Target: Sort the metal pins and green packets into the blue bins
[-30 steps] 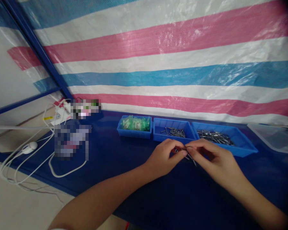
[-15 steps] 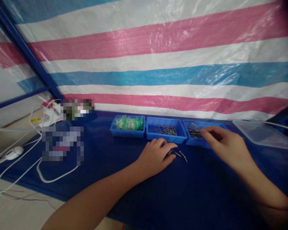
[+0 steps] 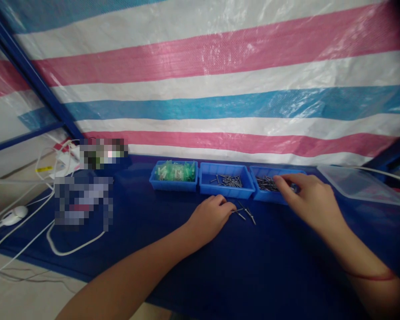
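My left hand [image 3: 210, 218] rests on the blue table, thumb and forefinger closed at the end of a thin metal rivet [image 3: 239, 210]. Beside those fingertips lie loose rivets [image 3: 250, 214], slim pins with a thicker section. My right hand [image 3: 308, 195] reaches over the right blue bin [image 3: 270, 198], its thumb and fingers bent together at the small metal pieces [image 3: 266, 182] inside. What the right fingers hold, if anything, is hidden. Similar metal pins [image 3: 231, 181] lie in the middle blue bin [image 3: 222, 191].
The left blue bin [image 3: 173, 186] holds green-tinted clear plastic packets [image 3: 176, 171]. A translucent plastic sheet or lid [image 3: 360, 184] lies at the right. White cables [image 3: 58, 253] and a white plug-like piece [image 3: 15, 216] are at the left. A striped tarp [image 3: 220, 106] hangs behind the table.
My left thumb and forefinger have come together at a rivet's end; they were apart before. My right hand has shifted slightly within the right bin. The view has turned a little right.
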Tool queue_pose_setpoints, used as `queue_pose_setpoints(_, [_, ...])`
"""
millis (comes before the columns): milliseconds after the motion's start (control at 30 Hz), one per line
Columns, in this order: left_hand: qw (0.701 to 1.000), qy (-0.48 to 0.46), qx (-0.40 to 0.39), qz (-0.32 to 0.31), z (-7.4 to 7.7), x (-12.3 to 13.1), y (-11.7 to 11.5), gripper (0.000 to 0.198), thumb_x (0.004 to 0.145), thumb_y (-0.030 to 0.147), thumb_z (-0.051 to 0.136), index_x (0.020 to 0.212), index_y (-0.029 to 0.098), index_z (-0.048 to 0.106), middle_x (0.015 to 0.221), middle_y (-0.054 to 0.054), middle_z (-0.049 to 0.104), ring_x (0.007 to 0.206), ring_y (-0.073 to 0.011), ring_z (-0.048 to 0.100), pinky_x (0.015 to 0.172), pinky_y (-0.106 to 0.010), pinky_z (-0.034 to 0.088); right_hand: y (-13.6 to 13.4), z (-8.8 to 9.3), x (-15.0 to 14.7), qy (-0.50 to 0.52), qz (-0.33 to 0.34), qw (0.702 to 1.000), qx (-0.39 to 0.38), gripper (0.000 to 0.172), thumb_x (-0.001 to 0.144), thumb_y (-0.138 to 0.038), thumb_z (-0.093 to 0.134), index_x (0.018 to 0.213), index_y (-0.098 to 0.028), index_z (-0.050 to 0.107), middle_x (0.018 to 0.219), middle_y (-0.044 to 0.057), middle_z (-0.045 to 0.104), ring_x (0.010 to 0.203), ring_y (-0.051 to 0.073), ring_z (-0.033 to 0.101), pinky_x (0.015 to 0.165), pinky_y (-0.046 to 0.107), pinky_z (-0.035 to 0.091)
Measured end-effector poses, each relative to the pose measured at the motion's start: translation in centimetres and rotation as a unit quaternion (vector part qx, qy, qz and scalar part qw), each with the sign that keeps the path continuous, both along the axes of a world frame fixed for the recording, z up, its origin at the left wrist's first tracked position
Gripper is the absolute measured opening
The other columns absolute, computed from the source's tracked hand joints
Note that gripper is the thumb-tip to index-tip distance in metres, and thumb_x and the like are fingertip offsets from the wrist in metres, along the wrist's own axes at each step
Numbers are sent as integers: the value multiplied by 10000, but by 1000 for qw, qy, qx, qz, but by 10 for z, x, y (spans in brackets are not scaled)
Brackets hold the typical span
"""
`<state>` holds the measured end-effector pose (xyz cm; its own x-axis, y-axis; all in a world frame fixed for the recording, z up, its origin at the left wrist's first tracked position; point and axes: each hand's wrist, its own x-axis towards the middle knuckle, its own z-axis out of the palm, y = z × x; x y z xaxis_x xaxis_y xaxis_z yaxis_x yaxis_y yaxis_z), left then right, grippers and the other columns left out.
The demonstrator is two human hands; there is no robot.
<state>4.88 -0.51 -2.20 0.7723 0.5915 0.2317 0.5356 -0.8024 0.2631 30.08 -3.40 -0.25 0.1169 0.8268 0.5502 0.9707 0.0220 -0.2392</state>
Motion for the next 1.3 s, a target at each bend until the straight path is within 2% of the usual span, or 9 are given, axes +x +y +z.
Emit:
queue_pose_setpoints(133, [999, 19, 14, 28, 0, -1, 1, 263, 961, 245, 422, 1129, 148, 600, 985, -77, 606, 922, -193, 581, 879, -326, 474, -7, 6, -22, 15, 87, 996, 18, 285, 896, -381, 475, 826, -197, 681, 838, 72, 712, 780, 249, 631, 725, 371, 440])
queue_pose_setpoints(267, [997, 42, 7, 65, 2, -1, 1, 268, 935, 342, 484, 1033, 140, 631, 987, -89, 603, 930, -209, 586, 876, -349, 479, -12, 3, -44, 31, 161, 986, 2, 244, 895, -354, 487, 791, -226, 667, 831, 45, 702, 791, 231, 633, 754, 375, 446])
queue_pose_setpoints(400, [997, 45, -7, 57, 3, -3, 1, 208, 935, 306, 488, 950, 153, 627, 930, -69, 607, 865, -199, 587, 819, -332, 485, -16, 0, -57, 31, 203, 978, -33, 233, 900, -341, 493, 795, -235, 673, 810, 35, 694, 764, 214, 619, 748, 372, 443])
queue_pose_setpoints(567, [999, -4, -27, 45, 0, -6, 7, 184, 920, 286, 523, 987, 147, 625, 932, -68, 630, 883, -201, 590, 838, -333, 474, -17, -1, -62, 32, 226, 972, -62, 249, 908, -353, 486, 805, -236, 680, 820, 38, 699, 772, 212, 623, 756, 374, 447])
queue_pose_setpoints(700, [993, -97, -57, 36, 5, -6, 7, 232, 950, 269, 462, 989, 154, 661, 942, -64, 635, 913, -179, 594, 875, -308, 463, -17, -4, -63, 36, 243, 966, -83, 232, 884, -405, 527, 842, -236, 681, 839, 44, 705, 774, 218, 624, 753, 384, 456])
queue_pose_setpoints(833, [961, -249, -111, 42, 17, -4, 1, 227, 947, 256, 467, 953, 161, 673, 937, -43, 653, 913, -145, 605, 864, -253, 465, -17, -8, -69, 57, 261, 958, -105, 248, 835, -450, 596, 918, -230, 674, 865, 45, 703, 790, 224, 628, 741, 383, 471])
queue_pose_setpoints(933, [939, -313, -132, 52, 20, -3, -3, 184, 925, 230, 499, 936, 170, 672, 915, -33, 674, 884, -145, 613, 838, -253, 475, -18, -10, -73, 102, 278, 947, -122, 216, 891, -397, 531, 893, -229, 667, 882, 44, 697, 828, 211, 626, 771, 371, 473])
queue_pose_setpoints(1133, [886, -397, -220, 97, 10, 1, -3, 223, 907, 238, 511, 1067, 162, 646, 881, -45, 666, 755, -132, 639, 748, -264, 527, -19, -9, -71, 206, 249, 941, -103, 225, 884, -418, 539, 931, -226, 646, 892, 46, 682, 798, 192, 624, 728, 326, 480])
queue_pose_setpoints(1300, [844, -449, -281, 81, 6, 6, -2, 236, 905, 277, 519, 1053, 143, 644, 855, -55, 669, 738, -131, 654, 727, -255, 548, -19, -8, -72, 224, 278, 926, -124, 200, 878, -404, 552, 938, -240, 648, 938, 34, 673, 849, 185, 624, 755, 310, 476])
